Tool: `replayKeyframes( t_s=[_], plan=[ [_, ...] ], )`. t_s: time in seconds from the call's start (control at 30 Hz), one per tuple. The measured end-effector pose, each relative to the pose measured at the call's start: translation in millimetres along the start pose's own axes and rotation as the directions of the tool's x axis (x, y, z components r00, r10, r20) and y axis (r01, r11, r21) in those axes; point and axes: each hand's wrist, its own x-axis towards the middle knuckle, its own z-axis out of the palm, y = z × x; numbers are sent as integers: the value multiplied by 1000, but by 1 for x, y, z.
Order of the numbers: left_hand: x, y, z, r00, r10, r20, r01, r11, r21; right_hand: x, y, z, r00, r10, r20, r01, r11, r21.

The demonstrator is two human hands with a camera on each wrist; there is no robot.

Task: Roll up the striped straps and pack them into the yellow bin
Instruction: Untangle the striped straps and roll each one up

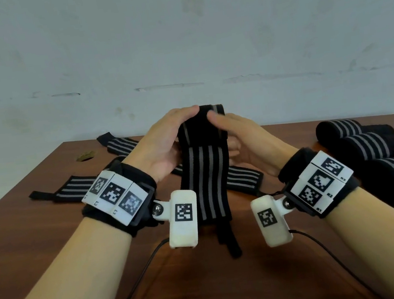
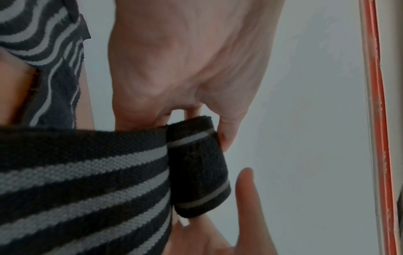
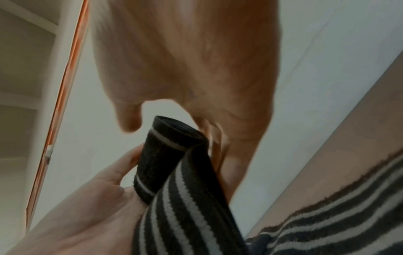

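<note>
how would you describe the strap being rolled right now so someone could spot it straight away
Over the middle of the brown wooden table, look between the two raised hands. The striped strap hangs there, its top end wound into a small roll held by the left hand and right hand. It alone is off the table, neither flat nor fully rolled.

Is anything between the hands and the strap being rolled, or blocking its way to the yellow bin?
Nothing: the left hand and right hand already hold the strap directly. The yellow bin is in no view, so that path cannot be judged.
</note>
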Motion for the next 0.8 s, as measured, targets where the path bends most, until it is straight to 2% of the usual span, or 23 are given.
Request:
replayKeyframes(
  t_s=[0.07, 0.13, 0.3, 0.43, 0.53, 0.67, 0.8],
  plan=[
    [1, 0, 2, 999, 40, 15, -41, 999, 31, 0, -1, 0, 997, 81, 18, -81, 997, 0],
    [-1, -1, 4, 998, 59, 27, -60, 996, 59, -1, -3, -1, 995, 99, -15, -99, 995, 19],
    [-6, -2, 5, 993, 46, 104, -62, 987, 147, -3, -5, -4, 998, -11, -56, 17, 995, 102],
    [-6, -2, 6, 997, -44, 70, 31, 983, 180, -2, -7, -6, 983, -95, -158, 112, 988, 102],
    [-5, -3, 4, 995, -88, 54, 76, 979, 189, 1, -3, -7, 979, -115, -166, 137, 983, 125],
    [-2, -4, 2, 1000, -26, 4, 25, 985, 169, 5, -1, -9, 982, -101, -160, 123, 983, 134],
    [1, -7, 1, 998, 27, -56, -17, 985, 171, 1, -3, -12, 996, -35, -83, 42, 995, 88]
  ],
)
